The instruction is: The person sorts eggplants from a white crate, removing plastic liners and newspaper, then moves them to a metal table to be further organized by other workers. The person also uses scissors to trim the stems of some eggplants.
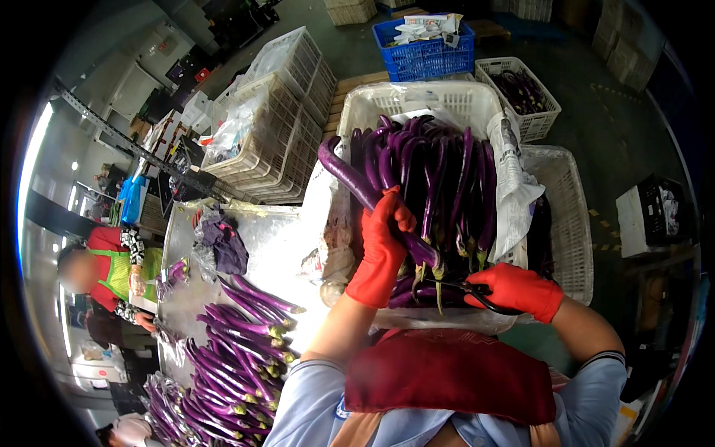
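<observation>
My left hand, in a red rubber glove, is closed round a long purple eggplant. Its tip points up and left, and its green stem end hangs toward me. In my right hand, also red-gloved, is a pair of scissors with black handles. Their blades reach left to the stem of the held eggplant; whether they touch it I cannot tell. Below both hands stands a white plastic crate lined with newspaper. Many eggplants lie in it side by side, stem ends toward me.
On the metal table at left lies a heap of eggplants beside crumpled plastic. Stacked white crates rise behind it. A blue crate and a crate of eggplants stand beyond. A person in a green apron works far left.
</observation>
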{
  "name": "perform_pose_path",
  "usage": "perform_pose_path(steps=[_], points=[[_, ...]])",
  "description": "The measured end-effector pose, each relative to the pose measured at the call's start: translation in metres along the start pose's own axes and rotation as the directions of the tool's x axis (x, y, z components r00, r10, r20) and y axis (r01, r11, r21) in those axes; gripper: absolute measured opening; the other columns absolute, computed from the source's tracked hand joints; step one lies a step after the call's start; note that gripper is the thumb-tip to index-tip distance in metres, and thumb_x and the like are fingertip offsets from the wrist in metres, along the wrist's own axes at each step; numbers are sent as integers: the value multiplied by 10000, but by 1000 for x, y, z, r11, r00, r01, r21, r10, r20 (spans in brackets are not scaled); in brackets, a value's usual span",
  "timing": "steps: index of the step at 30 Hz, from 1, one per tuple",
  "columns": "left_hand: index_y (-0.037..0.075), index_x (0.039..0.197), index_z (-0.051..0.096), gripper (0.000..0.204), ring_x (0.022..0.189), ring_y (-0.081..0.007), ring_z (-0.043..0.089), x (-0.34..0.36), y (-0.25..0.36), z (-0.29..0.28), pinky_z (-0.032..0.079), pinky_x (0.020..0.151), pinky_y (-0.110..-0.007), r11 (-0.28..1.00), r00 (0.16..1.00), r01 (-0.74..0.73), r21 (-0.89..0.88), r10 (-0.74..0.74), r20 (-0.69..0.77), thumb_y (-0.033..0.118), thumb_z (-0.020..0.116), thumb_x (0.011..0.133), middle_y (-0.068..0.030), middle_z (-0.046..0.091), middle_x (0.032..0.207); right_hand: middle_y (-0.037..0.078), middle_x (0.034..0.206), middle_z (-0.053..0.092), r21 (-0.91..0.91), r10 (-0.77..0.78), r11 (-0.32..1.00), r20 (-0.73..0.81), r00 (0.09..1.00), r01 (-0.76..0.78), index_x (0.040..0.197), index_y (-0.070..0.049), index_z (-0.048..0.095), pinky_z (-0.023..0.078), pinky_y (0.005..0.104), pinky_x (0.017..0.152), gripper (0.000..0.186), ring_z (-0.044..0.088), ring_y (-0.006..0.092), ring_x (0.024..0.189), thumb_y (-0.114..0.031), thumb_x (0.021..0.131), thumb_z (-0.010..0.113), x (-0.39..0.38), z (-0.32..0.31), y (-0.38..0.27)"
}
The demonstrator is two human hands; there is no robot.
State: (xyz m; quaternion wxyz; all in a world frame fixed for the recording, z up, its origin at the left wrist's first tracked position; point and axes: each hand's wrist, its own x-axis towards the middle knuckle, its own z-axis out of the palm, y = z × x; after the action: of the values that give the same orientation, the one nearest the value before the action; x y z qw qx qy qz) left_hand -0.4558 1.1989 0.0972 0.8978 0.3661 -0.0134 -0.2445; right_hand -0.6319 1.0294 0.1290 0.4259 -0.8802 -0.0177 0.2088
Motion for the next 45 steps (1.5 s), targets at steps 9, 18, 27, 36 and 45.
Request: perform_pose_path(steps=[9, 18, 27, 36, 45], points=[[28, 1070, 525, 246, 469, -111, 374, -3, -11, 4, 326, 465, -275, 975, 996, 25, -220, -6, 86, 175, 570, 878, 7, 420, 597, 148, 958, 635, -87, -139, 986, 55, 989, 143, 1127, -56, 618, 487, 367, 712, 574, 622, 283, 850, -496, 765, 678, 4, 4, 20], [56, 988, 545, 237, 463, -120, 451, -9, 11, 3, 380, 453, -263, 945, 970, -190, 268, 223, -100, 228, 637, 854, -20, 489, 589, 169, 774, 642, -60, 28, 998, -47, 998, -31, 1029, -43, 631, 479, 402, 661, 372, 619, 349, 729, -353, 824, 641, -5, 9, 22], [106, 1395, 276, 674, 799, -250, 607, -69, 167, -183, 493, 629, -332, 187, 586, -14, 982, 798, -143, 253, 620, 834, -191, 572, 1035, -20, 673, 585, 628, 248, 776, -212, 945, -63, 1153, -46, 582, 353, 191, 437, 285, 478, 29, 500, -142, 885, 589, -12, -4, 21], [56, 1318, 444, 563, 1164, -379, 495, -134, 165, -242, 384, 983, -446, -490, 632, 775, 399, 592, -499, 269, 591, 818, -239, 506, 1256, -15, 608, 483, 824, 329, 564, -279, 902, 49, 1147, -55, 584, 300, 187, 428, 287, 392, 24, 443, -202, 904, 544, -10, 19, 29], [34, 1404, 279, 649, 705, -323, 635, 7, 42, -44, 497, 622, -408, -290, 973, -117, 950, 156, 168, 238, 574, 863, -183, 650, 838, -53, 650, 521, 668, 264, 721, -512, 817, 185, 1165, -77, 598, 368, 196, 518, 308, 462, 26, 573, -67, 857, 608, -7, 43, 36]])
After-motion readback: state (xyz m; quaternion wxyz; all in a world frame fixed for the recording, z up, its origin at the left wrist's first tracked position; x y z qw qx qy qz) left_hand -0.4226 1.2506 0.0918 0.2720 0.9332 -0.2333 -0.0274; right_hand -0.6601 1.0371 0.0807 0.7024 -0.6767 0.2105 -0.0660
